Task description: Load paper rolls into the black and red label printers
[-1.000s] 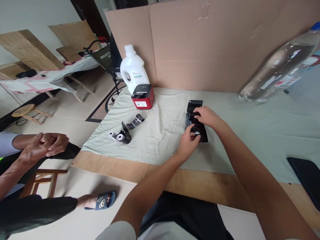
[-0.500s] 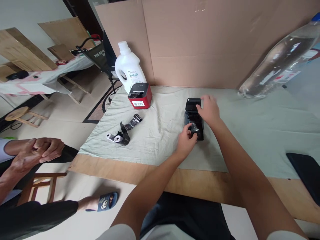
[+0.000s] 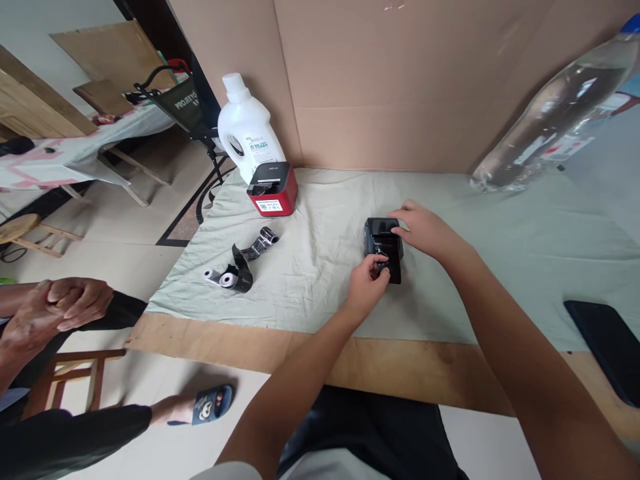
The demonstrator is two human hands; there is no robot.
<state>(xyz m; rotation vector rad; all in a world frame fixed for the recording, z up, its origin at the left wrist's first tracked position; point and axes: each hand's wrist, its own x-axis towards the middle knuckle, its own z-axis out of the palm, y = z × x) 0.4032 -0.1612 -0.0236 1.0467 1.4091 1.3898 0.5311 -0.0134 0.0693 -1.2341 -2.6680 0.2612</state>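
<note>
A small black printer (image 3: 383, 239) with a hinged lid lies on the cloth in front of me. My right hand (image 3: 413, 223) is at the lid's far right corner, thumb on top and fingers curled round the edge. The lid looks folded down over the body; whether it is latched I cannot tell. At the near end, my left hand (image 3: 370, 280) pinches what looks like a dark, shiny strip coming out of the printer. Its fingers partly hide that strip. To the left lie black-and-white paper rolls (image 3: 239, 279) and a curled printed strip (image 3: 261, 244).
A red-and-black box-shaped device (image 3: 274, 193) stands before a white detergent bottle (image 3: 251, 137). A large water bottle (image 3: 550, 120) leans at the right against the cardboard wall (image 3: 380, 80). A black phone (image 3: 605, 343) lies at the right edge. Another person's clasped hands (image 3: 65, 303) are at the left.
My right hand has brought the printer's lid down toward me over the body. My left hand keeps its pinch at the near end. The whole view has shifted slightly.
</note>
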